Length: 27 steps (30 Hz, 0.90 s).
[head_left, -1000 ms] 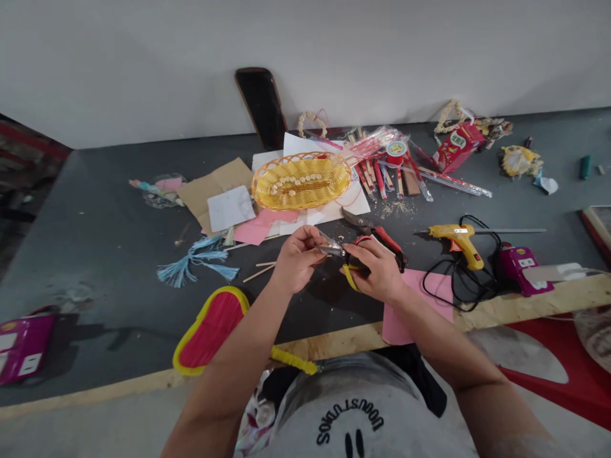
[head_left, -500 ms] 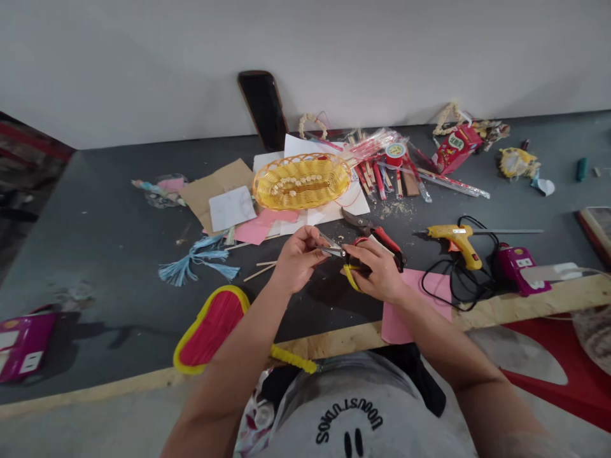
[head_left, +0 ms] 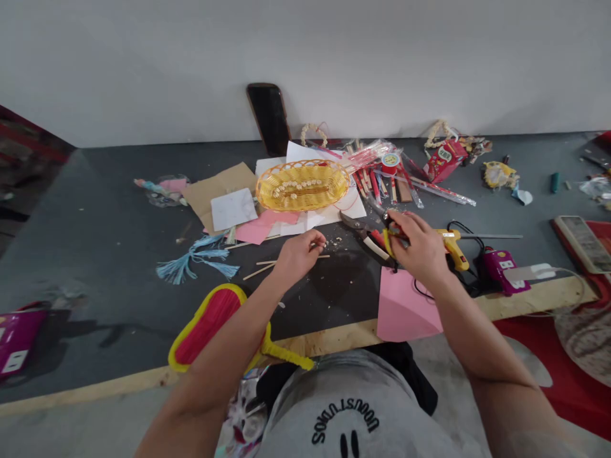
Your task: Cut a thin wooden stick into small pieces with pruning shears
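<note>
My right hand (head_left: 420, 245) is closed around a pair of scissors (head_left: 387, 240) with yellow on the handle, its blades pointing up and left over the table. Just left of it lie the pruning shears (head_left: 352, 221), partly hidden. My left hand (head_left: 298, 256) is closed in a pinch on something small and pale, too small to name, above some light crumbs. Thin wooden sticks (head_left: 260, 271) lie beside that hand. Behind both hands stands a yellow woven basket (head_left: 305, 202) with small pale beads (head_left: 293, 196) in it.
A yellow glue gun (head_left: 456, 249) with a black cord and pink paper (head_left: 405, 308) lie at the right. A blue tassel (head_left: 193, 262) and a red-and-yellow padded piece (head_left: 205, 324) are at the left. A phone (head_left: 270, 121) leans on the wall.
My right hand has moved right and away from my left hand, carrying the scissors. My left hand stays almost in place, no longer beside the blades.
</note>
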Available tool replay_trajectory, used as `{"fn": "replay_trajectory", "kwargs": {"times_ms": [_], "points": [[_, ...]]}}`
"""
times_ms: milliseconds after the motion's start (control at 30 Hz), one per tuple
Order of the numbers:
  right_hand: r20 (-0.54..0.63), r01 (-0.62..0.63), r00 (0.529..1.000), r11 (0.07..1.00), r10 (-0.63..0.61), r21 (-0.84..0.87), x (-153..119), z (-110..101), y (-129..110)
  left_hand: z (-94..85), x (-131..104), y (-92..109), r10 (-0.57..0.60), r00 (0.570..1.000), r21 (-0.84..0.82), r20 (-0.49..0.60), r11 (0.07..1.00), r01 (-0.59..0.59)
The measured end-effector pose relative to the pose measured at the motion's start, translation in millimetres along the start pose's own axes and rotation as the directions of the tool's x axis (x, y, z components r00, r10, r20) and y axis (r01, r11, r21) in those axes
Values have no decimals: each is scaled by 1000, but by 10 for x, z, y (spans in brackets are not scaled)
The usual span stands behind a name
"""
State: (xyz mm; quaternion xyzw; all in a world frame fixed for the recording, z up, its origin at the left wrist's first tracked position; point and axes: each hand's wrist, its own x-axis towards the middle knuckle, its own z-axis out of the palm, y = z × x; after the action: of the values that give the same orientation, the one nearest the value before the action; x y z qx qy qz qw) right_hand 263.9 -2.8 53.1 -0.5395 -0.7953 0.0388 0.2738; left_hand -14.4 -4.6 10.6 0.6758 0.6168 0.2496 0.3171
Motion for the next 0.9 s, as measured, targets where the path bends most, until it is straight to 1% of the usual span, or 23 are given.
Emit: {"fn": "replay_trajectory", "kwargs": {"times_ms": [33, 100, 200, 267, 367, 433, 500, 567, 633, 667, 700, 767, 833, 900], "points": [[33, -16, 999, 998, 18, -65, 77, -81, 90, -23, 3, -7, 33, 999, 22, -11, 999, -33], [92, -55, 993, 979, 74, -196, 255, -211, 317, -94, -16, -28, 63, 996, 58, -62, 997, -59], [153, -115, 971, 919, 184, -376, 532, -306, 722, -223, -105, -91, 89, 991, 103, -103, 992, -78], [228, -141, 932, 862, 281, -488, 680, -301, 975, -276, -187, -146, 90, 992, 150, -89, 986, -76], [299, -166, 869, 802, 394, -574, 825, -231, 1250, -274, -306, -213, 81, 995, 205, -50, 976, -69], [300, -181, 856, 789, 420, -588, 890, -189, 1353, -235, -361, -239, 90, 995, 235, -46, 969, -76], [303, -182, 854, 787, 424, -589, 941, -180, 1391, -193, -384, -255, 114, 993, 271, -42, 957, -98], [303, -172, 859, 790, 413, -589, 966, -199, 1350, -159, -375, -262, 135, 990, 307, -38, 944, -117], [294, -148, 884, 814, 363, -562, 941, -215, 1208, -127, -339, -257, 155, 988, 338, -26, 931, -138], [295, -121, 901, 838, 317, -532, 903, -212, 1096, -109, -312, -248, 165, 986, 354, -16, 923, -149], [285, -85, 930, 889, 234, -451, 846, -197, 961, -87, -280, -232, 175, 985, 371, -1, 914, -162], [306, 17, 949, 961, 71, -276, 688, -128, 645, -33, -203, -180, 191, 981, 415, 32, 890, -187], [340, 61, 940, 986, -3, -158, 500, -19, 325, 28, -119, -105, 203, 977, 470, 70, 857, -212], [418, 94, 907, 991, -45, -97, 320, 106, 66, 88, -41, -22, 178, 982, 542, 67, 820, -185]]}}
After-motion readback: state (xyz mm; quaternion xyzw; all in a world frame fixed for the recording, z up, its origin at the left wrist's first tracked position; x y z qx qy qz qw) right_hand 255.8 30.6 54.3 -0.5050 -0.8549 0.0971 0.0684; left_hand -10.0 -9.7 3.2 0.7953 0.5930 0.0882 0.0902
